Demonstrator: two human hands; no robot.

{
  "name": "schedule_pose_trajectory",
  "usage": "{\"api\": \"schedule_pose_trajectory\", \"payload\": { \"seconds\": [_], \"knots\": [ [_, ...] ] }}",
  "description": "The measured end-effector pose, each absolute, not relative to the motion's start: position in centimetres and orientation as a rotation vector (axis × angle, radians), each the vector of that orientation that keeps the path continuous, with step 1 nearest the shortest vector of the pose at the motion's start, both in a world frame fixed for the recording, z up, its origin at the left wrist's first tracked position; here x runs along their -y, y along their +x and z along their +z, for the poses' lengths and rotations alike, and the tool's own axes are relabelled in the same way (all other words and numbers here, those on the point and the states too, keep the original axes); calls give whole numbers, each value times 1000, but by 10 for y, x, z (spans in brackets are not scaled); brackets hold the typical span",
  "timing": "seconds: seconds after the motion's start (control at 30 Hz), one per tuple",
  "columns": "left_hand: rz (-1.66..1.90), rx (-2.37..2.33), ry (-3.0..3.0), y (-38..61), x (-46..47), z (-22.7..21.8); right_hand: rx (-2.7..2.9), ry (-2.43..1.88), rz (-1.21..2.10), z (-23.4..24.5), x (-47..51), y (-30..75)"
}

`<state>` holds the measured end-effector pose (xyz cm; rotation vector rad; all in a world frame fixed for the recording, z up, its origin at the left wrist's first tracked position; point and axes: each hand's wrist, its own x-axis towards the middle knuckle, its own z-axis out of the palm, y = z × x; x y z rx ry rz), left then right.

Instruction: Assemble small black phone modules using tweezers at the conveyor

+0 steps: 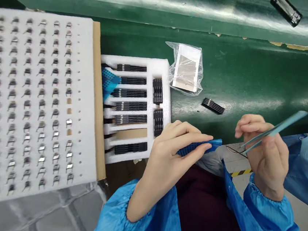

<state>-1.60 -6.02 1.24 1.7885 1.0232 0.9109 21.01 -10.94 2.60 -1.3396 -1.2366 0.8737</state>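
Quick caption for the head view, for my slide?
Left hand pinching a blue dotted piece, right hand holding teal tweezers, near a white foam tray of black parts.

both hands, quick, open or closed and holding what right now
Left hand: closed, pinching a blue, dotted, sheet-like piece between thumb and fingers.
Right hand: closed on slim teal tweezers, their tips slightly apart.

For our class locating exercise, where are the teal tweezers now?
Right of centre in the head view, the teal tweezers are in the right hand, tips toward the left hand.
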Motion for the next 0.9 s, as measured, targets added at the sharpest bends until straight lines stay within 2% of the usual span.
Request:
{"api": "schedule_pose_trajectory", "payload": {
  "seconds": [0.13, 0.47, 0.6, 0.73, 0.9],
  "knots": [
    [896, -1007, 2017, -17, 55, 12, 1225, -1304, 704, 29, 101, 207],
    [801, -1005, 2064, -15, 46, -1, 917, -1191, 1264, -6, 90, 205],
    [811, -1048, 1985, -13, 45, -3, 897, -1289, 1372, -15, 91, 210],
    [839, -1109, 1907, -12, 44, -4, 950, -1333, 1326, -15, 93, 209],
    [854, -1120, 1875, -14, 42, -1, 1117, -1321, 1074, -11, 93, 206]
  ]
}}
